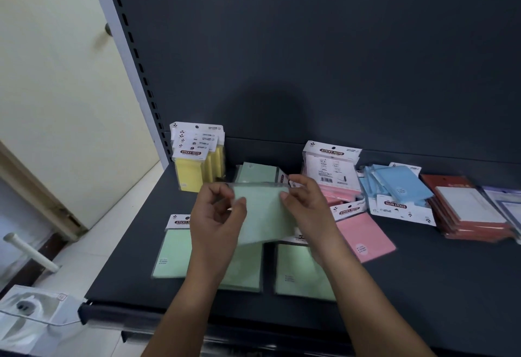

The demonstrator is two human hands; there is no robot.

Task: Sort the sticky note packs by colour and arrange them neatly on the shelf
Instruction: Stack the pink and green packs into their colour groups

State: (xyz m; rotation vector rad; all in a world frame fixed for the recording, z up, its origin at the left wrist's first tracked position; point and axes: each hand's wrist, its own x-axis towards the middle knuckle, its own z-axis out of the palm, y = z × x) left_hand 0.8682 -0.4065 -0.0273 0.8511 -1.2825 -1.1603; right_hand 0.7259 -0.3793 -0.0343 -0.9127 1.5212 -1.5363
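As both forearms reach in over the front edge of the shelf [127, 244], three packs lie flat in the nearest row: left green pack [172, 255], middle green pack [242, 275] and right green pack [301, 272], side by side, the middle one partly under the arms.

Above them is the held green pack [262, 215], lifted off the shelf and tilted.
- Left hand [218, 210]: grip narrow, thumb and curled fingers pinching the pack's left edge.
- Right hand [307, 204]: grip narrow, fingertips pinching its right edge.

Just right of the hands, a stray pink pack [366, 232] lies flat and skewed, near its own colour but not on the pile.

Back row, left to right:
- yellow packs [197, 159] standing upright in the corner, tidy
- green pile [258, 173], flat, partly hidden by the hands
- pink pile [341, 194], with one pack propped upright on it, printed back showing
- blue packs [394, 184], tumbled
- red packs [465, 210], in a slumped stack
- purple packs [504, 201], cut off by the frame edge

Judgement: colour zones exist, so the sorting looks mostly done. The neat arranging is not: only the yellow looks finished. Left to do are four loose green packs, the stray pink, and squaring up the blue and red.
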